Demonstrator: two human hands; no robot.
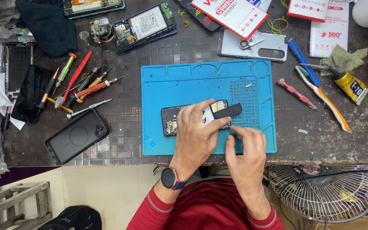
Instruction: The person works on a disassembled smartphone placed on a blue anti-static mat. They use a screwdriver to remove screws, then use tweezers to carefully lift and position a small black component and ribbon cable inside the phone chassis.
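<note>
Left hand [197, 134] arched over opened phone [171, 120], right hand [248, 147] curled beside

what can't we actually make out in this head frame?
- Head view: middle of the opened phone on the blue mat, covered by the left hand.
- Black strip: its near end is hidden under the left thumb.
- Right hand: fingertips curl under, contact with the mat unclear.
- Glue tube: nozzle tip too small.
- Fan: cut off by the bottom edge.
</note>
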